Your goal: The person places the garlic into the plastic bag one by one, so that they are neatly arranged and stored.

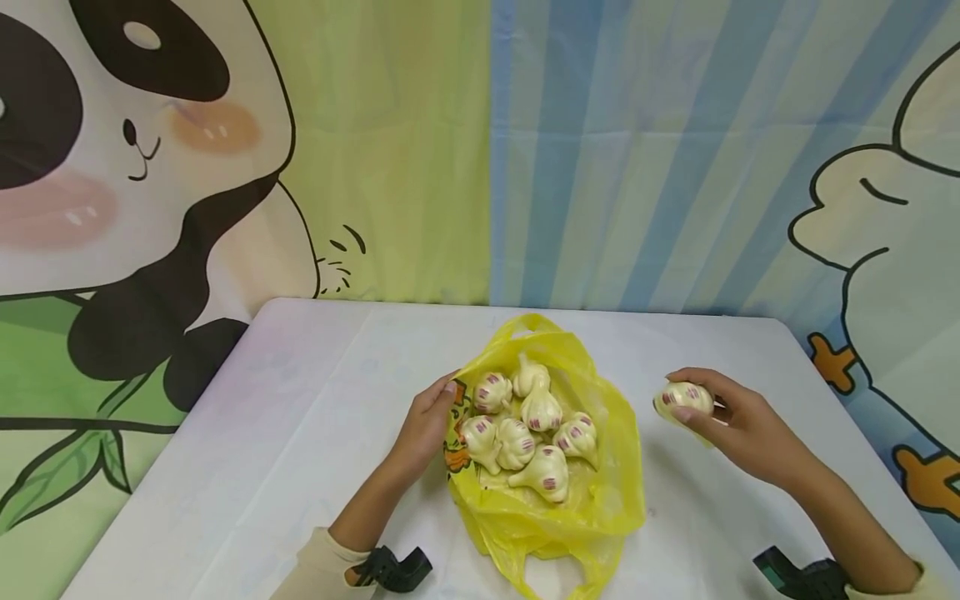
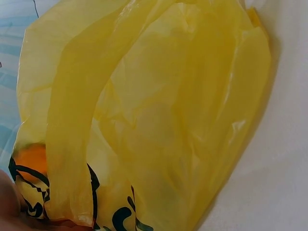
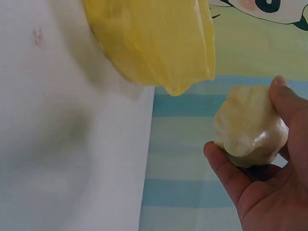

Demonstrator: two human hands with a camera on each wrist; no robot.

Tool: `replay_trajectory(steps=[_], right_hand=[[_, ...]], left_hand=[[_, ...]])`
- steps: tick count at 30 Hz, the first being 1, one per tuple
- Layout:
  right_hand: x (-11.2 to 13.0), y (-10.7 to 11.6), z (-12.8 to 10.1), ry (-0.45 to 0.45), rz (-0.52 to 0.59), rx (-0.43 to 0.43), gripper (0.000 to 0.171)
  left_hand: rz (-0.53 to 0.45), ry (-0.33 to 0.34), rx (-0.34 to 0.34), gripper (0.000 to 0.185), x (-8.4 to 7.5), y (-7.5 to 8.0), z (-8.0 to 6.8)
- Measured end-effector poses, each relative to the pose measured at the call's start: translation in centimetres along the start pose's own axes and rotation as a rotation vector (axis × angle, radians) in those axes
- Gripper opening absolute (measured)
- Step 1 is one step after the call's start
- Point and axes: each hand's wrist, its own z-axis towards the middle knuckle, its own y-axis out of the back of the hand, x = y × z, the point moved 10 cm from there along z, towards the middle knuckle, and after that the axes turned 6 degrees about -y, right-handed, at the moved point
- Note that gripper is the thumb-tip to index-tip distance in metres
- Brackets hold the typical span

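Backdrop: cartoon cloth hanging behind, panda (image 1: 112,167) at left, blue and pale stripes in the middle, outline of a second cartoon figure at right.

Surface: white tabletop (image 1: 300,433), covered with a pale sheet.

Item 1: yellow plastic bag (image 1: 600,492), lying open at the centre of the tabletop, handles at the far and near ends, dark and orange print on its left edge. Thin and crinkled; judged likely to slide or collapse unless held.

Item 2: seven garlic bulbs (image 1: 525,429), cream with purplish marks, heaped inside the mouth of the bag, touching one another.

Item 3: single garlic bulb (image 1: 684,398), off the tabletop, well to the right of the bag, apart from the heap.

Left hand (image 1: 427,425): resting at the left edge of the bag, fingers curled onto the plastic rim and pinching it; only plastic filling the left wrist view.

Right hand (image 1: 738,421): grasping the single garlic bulb between thumb and curled fingers, grip plain in the right wrist view.

Step in hand, as judged: one bulb in transit between bag and tabletop, direction not readable from this moment alone.

Next move, as judged: firm hold on the bag rim, gentle carry of the bulb, heap undisturbed.
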Motion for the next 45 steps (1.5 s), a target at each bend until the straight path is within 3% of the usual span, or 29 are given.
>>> replay_trajectory(steps=[14, 23, 45], right_hand=[[4.3, -3.1, 1.6, 0.154, 0.177, 0.085, 0.041], [6.8, -5.0, 3.2, 0.221, 0.229, 0.146, 0.040], [7.8, -10.4, 6.0, 0.187, 0.318, 0.268, 0.043]], left_hand=[[0.000, -0.007, 0.001, 0.045, 0.2, 0.0, 0.1], [-0.012, -0.022, 0.006, 0.044, -0.2, 0.1, 0.0], [-0.013, -0.019, 0.009, 0.045, -0.2, 0.1, 0.1]])
